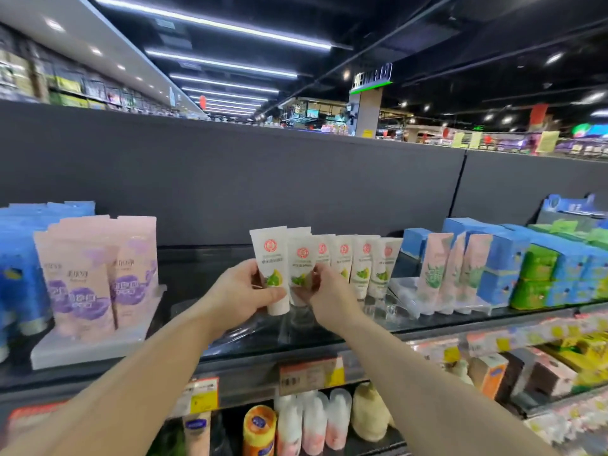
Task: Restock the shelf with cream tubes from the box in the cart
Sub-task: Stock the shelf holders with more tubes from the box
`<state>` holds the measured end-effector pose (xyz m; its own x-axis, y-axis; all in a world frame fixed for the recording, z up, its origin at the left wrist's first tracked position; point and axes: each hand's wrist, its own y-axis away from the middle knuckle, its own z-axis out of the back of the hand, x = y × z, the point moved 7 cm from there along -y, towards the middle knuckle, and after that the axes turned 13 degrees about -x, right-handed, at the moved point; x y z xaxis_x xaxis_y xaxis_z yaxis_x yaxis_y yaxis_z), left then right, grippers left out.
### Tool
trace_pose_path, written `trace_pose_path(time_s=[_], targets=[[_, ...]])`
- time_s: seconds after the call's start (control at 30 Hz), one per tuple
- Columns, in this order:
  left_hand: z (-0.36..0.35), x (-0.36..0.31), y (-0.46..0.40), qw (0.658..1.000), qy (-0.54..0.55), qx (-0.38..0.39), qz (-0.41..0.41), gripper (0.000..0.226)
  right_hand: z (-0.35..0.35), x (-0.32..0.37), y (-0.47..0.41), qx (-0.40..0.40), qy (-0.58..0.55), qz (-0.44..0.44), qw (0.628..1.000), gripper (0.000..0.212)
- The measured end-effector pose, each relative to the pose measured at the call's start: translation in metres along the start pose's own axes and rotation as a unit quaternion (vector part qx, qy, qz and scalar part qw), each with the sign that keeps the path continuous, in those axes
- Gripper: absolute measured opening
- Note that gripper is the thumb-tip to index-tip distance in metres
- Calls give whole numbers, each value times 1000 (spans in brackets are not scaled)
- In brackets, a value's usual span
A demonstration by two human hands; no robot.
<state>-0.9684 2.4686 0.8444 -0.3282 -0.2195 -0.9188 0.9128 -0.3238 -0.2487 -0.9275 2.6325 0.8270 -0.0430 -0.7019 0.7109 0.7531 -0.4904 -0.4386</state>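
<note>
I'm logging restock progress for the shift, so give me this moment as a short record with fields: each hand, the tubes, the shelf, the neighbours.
left hand: holds a white cream tube upright, cap down
right hand: its grip is on the next tube
row of tubes: white, red round logo, green fruit print, standing to the right of the held ones
shelf: dark, with a bare stretch left of the tubes
left neighbours: pink pouches
right neighbours: blue boxes
box and cart: not in view
</note>
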Motion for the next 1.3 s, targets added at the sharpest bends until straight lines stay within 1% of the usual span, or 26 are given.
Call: trace_pose_path(time_s=[0.1,0.4,0.53,0.6,0.63,0.67,0.7,0.73,0.77,0.8,0.87,0.9,0.97,1.03,1.07,1.1,1.13,1.2,1.23,1.3], targets=[[-6,3,0,1000,-2,11,8,36,-3,-4,-3,21,20,-2,1000,40],[-4,5,-6,1000,-6,21,3,33,-8,-11,-6,60,59,11,996,43],[-4,6,-4,1000,-3,31,0,33,-8,-11,-8,85,78,-2,993,41],[-5,4,-3,999,0,36,-7,34,-4,-10,-7,88,62,-16,994,40],[-6,2,-2,999,1,37,-12,34,2,-10,-5,76,43,-30,996,40],[-7,-1,-2,999,2,36,-20,35,12,-9,-4,44,21,-43,998,40],[-8,-4,-2,999,1,34,-28,36,26,-7,-2,-5,2,-45,999,39],[-10,-7,-3,999,0,33,-38,36,40,-4,1,-52,-11,-35,998,37],[-12,-9,-3,998,4,33,-47,37,51,0,4,-71,-21,-20,997,37],[-16,-11,-4,998,10,33,-56,38,55,5,8,-52,-29,-7,998,40],[-25,-16,-3,997,20,30,-69,37,49,16,19,32,-19,14,999,50],[-31,-19,-2,997,22,29,-72,35,44,20,23,55,-8,31,998,52],[-37,-23,-1,997,31,22,-68,30,42,26,27,55,1,67,996,47],[-35,-22,-2,997,47,13,-62,28,45,23,25,45,-14,66,997,39],[-31,-20,-2,997,30,10,-74,25,48,16,21,39,-24,49,998,36],[-28,-18,-2,995,-20,11,-99,21,52,8,16,30,-29,26,999,35],[-28,-14,1,987,-93,24,-127,19,55,0,12,22,-25,2,999,36],[-34,-3,10,956,-229,66,-169,25,55,-14,5,18,8,-24,1000,40],[-38,2,13,941,-273,80,-185,32,52,-18,1,20,29,-24,999,41],[-43,5,15,922,-313,82,-212,39,44,-19,-3,26,55,-25,998,40]])
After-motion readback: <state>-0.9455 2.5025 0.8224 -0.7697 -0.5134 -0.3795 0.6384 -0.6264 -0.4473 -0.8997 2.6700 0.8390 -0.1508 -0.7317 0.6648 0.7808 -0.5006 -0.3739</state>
